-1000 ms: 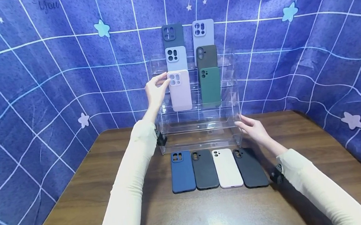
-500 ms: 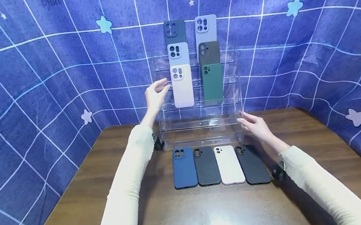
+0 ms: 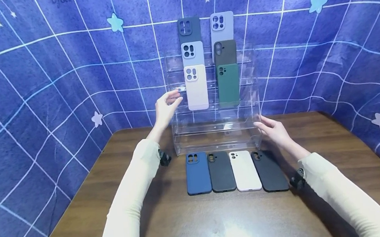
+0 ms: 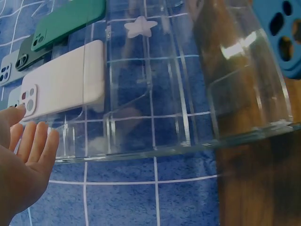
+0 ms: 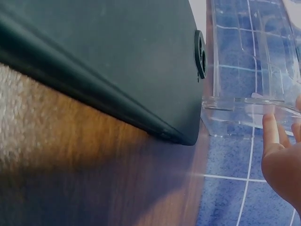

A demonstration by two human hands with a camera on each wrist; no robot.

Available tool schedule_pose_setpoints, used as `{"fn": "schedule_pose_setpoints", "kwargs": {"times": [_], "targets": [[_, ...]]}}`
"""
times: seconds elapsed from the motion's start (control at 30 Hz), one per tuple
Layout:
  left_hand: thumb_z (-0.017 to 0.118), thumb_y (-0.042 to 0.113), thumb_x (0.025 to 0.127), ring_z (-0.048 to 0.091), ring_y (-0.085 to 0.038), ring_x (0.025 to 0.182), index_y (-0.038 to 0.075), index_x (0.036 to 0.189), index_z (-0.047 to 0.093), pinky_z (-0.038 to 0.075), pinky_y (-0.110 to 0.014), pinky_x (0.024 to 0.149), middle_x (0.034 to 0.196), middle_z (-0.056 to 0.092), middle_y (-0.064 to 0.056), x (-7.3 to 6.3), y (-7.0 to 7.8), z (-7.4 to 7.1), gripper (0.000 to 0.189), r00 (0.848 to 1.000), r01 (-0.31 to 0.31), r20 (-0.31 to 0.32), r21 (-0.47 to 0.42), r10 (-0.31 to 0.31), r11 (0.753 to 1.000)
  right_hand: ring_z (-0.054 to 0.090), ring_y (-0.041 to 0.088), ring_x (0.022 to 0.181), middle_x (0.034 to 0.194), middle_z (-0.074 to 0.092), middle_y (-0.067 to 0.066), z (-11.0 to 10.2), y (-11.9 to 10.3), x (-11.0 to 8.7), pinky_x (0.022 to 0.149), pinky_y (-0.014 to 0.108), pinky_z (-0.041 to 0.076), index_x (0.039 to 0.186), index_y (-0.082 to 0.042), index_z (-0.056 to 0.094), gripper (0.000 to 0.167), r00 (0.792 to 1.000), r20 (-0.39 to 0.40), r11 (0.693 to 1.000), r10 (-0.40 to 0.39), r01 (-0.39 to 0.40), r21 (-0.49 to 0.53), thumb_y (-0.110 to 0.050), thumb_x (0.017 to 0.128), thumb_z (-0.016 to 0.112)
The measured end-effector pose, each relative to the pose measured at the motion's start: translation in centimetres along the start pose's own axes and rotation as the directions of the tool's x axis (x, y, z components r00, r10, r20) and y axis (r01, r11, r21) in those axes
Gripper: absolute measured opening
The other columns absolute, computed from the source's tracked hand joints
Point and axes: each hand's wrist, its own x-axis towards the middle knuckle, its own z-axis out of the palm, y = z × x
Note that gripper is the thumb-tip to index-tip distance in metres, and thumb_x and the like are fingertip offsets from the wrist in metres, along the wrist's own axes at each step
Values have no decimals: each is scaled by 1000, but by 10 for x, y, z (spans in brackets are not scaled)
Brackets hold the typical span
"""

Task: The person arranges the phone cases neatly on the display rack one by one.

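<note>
Around everything we see a purple-blue cloth with pale grid lines, hung behind and at both sides of a brown wooden table. Two cream sleeves reach in across it, the left sleeve and the right sleeve. Between them stands the clear stepped stand.

Our right hand pinches the stand's right side between thumb and fingers. Our left hand is just beside the pale pink case, its fingers close together and gently bent, the thumb apart, pinching nothing.

That pale pink case leans upright on the stand, its lower end behind a clear lip, level with the green case. Above it rise the light blue case and the navy case; above the green one, the dark brown-grey case and the lavender case.

In the way before the stand's foot, four more lie flat in a row: the blue case, the charcoal case, the white case and, near our right wrist, the black case. Each wrist wears a small black camera.

A second ago our left fingers were at the pale pink case's upper edge; now they are off it and lower. Our right hand keeps its place at the stand.
</note>
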Motion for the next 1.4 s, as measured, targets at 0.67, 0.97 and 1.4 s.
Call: {"fn": "schedule_pose_setpoints", "kwargs": {"times": [0.67,0.97,1.4], "targets": [[69,14,85,67,-28,94,2,112,65,51,-38,93,104,70,-16,-93,-27,-17,29,967,53,249,19,-56,998,61,-9,93,117,66,7,7,14,-10,79,6,49,134,6,45,58,979,-64,972,-193,200,124,-15,85,70],[68,14,86,68,-25,93,3,109,66,54,-33,87,102,71,-14,-116,-35,-27,25,923,68,369,127,-110,990,61,-9,91,101,66,-19,7,13,-6,73,7,51,130,8,46,52,981,-45,961,-190,196,196,-12,86,67],[68,17,87,66,-24,100,2,113,65,49,-42,94,107,70,-9,-131,-52,-19,31,858,42,495,191,-133,981,60,-10,87,98,65,-21,7,12,-4,69,7,50,129,10,44,51,986,-12,963,-169,167,211,-10,87,66]]}}
